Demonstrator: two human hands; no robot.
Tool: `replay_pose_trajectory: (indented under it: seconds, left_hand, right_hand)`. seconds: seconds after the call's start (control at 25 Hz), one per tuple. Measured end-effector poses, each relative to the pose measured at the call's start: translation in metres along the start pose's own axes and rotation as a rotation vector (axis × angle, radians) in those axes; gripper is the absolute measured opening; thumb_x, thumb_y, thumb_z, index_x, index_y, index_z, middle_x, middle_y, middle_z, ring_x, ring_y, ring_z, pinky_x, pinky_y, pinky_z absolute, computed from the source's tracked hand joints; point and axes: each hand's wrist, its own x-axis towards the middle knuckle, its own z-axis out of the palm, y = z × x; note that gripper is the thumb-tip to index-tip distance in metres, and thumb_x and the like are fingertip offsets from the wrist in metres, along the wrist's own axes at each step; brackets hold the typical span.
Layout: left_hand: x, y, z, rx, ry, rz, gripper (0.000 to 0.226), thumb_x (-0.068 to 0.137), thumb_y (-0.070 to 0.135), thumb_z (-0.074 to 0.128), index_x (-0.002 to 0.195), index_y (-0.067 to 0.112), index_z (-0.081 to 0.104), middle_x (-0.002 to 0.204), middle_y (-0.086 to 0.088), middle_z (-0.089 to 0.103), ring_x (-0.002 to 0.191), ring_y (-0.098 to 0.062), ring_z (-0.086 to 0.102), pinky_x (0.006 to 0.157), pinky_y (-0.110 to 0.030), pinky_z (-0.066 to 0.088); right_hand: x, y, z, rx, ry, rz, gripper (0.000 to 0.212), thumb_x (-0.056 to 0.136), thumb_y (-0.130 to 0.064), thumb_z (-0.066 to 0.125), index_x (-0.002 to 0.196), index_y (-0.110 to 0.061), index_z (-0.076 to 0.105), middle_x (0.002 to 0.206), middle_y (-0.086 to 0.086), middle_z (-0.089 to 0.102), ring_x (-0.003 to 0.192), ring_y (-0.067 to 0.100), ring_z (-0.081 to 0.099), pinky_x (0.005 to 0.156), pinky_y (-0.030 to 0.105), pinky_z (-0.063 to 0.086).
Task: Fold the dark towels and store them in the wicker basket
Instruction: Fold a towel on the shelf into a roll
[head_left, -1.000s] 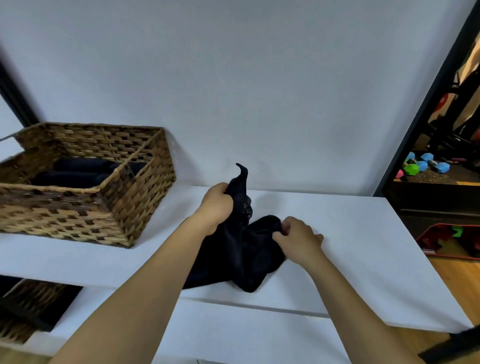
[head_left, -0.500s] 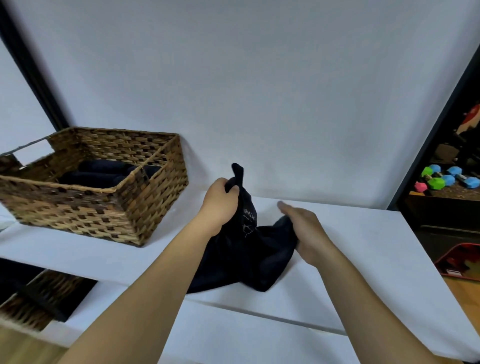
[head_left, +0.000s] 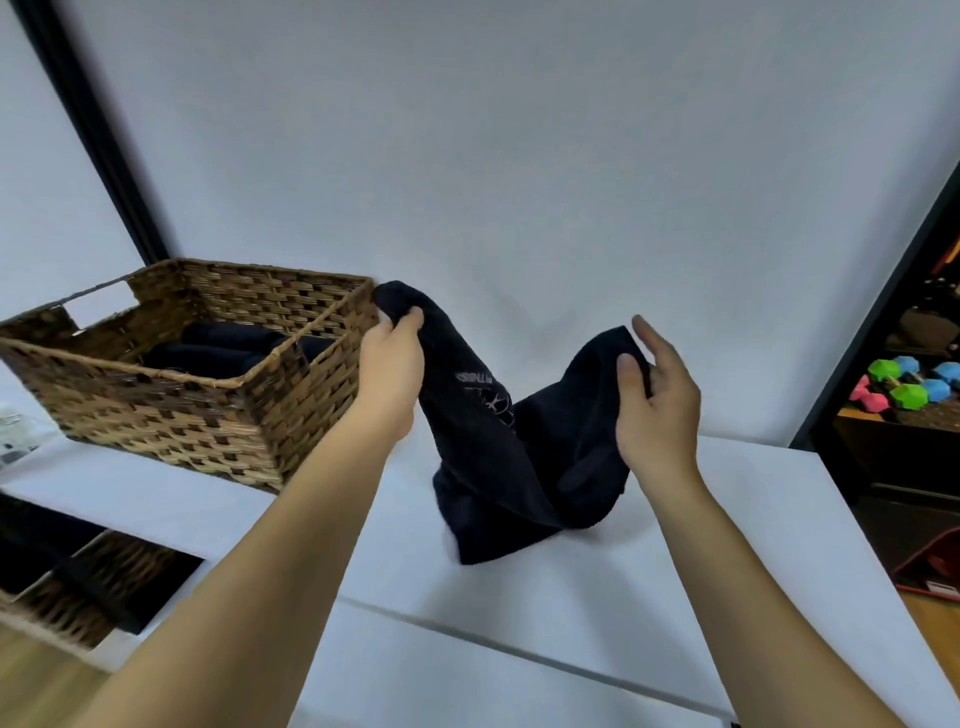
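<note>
The fingers of the left hand are curled tight round one top corner of a dark towel, the cloth bunched in the fist and poking out above it. On the right hand the thumb presses another corner of the towel against the palm side, while the other fingers stand fairly straight and spread above the cloth, so the hold there is a pinch by the thumb rather than a full grip.

The towel hangs between the two hands in a sagging V, both raised corners well above the white table. Its lower part rests crumpled on the table, roughly midway between the forearms. Pale printed lettering shows on the left fold, too blurred to read.

Just left of the left hand stands a wicker basket on the same white surface, its near right corner close beside the wrist. Inside lie dark folded towels, perhaps two or three; the shadow makes the count unsure. The basket has a cut-out handle in its left wall.

Below the table edge at lower left sits a second woven basket, partly hidden. Behind everything is a plain pale wall. At far right, past a dark frame, are coloured dumbbells in green, blue and pink on a shelf.
</note>
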Motion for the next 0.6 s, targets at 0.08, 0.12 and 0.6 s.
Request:
replay_pose_trajectory:
  seconds: [0.08, 0.12, 0.6]
  left_hand:
    - [-0.008, -0.006, 0.004, 0.127, -0.088, 0.007, 0.014, 0.097, 0.018, 0.055, 0.105, 0.019, 0.066, 0.098, -0.002, 0.068, 0.100, -0.026, 0.065, 0.091, -0.045, 0.055]
    - [-0.017, -0.012, 0.007, 0.162, -0.148, -0.010, 0.018, 0.096, 0.014, 0.053, 0.091, 0.021, 0.068, 0.090, -0.003, 0.071, 0.091, -0.026, 0.067, 0.084, -0.044, 0.055]
    - [-0.029, -0.061, -0.050, 0.118, -0.359, -0.069, 0.014, 0.098, 0.014, 0.060, 0.097, 0.005, 0.071, 0.088, -0.012, 0.073, 0.082, -0.025, 0.068, 0.076, -0.043, 0.058]
  right_hand:
    - [-0.003, -0.003, 0.011, 0.061, -0.050, 0.083, 0.045, 0.103, -0.017, 0.051, 0.146, -0.033, 0.049, 0.129, -0.012, 0.063, 0.112, 0.003, 0.056, 0.116, 0.036, 0.039]
    - [-0.006, -0.004, 0.016, 0.096, -0.074, 0.148, 0.048, 0.103, -0.015, 0.051, 0.147, -0.032, 0.048, 0.128, -0.015, 0.062, 0.113, 0.001, 0.056, 0.117, 0.036, 0.038]
    - [-0.083, -0.022, 0.089, 0.217, -0.268, 0.114, 0.015, 0.089, -0.010, 0.061, 0.075, -0.006, 0.067, 0.079, 0.000, 0.072, 0.087, 0.004, 0.067, 0.082, 0.016, 0.047]
